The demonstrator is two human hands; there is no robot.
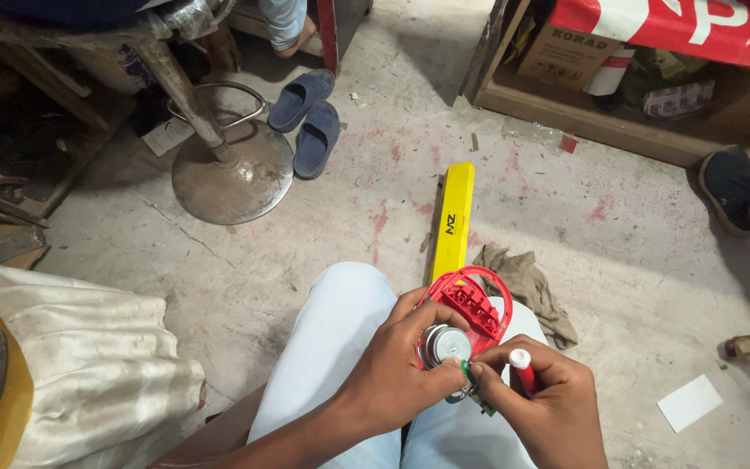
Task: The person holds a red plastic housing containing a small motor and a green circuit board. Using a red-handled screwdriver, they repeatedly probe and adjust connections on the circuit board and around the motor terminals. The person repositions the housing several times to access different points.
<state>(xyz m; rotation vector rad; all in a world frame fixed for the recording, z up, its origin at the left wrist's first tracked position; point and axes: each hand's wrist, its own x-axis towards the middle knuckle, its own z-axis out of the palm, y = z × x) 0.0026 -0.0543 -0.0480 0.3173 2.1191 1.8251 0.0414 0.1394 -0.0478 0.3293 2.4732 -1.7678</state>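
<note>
Red plastic housing (466,304), rounded and opened up, is held over the seated person's lap, above the pale trousers (332,347). A round silver motor (444,346) sits in its lower part, with ribbed red moulding above.

Left hand (397,365): fingers wrapped around the housing's left edge and the motor, thumb pressed near the motor face. The grip appears meant to steady the part and tilt its open side toward the person's eyes.

Right hand (549,395): closed around a red-handled tool with a white cap (523,366), the working end pointing down and left toward a small green circuit board (472,382) at the housing's lower edge. The tool's tip is hidden behind fingers and board, so its kind cannot be confirmed. The two hands sit close together, nearly touching at the board.

Surroundings: a long yellow bar (453,221) lies on the concrete floor (609,243) just beyond the knees, a grey-brown rag (531,291) beside it. Further off, a pair of blue slippers (305,122) and a stool with a round metal base (232,169). A dark shoe (731,191) at the right edge belongs to another person, mostly cut off. A white card (690,402) lies lower right.
</note>
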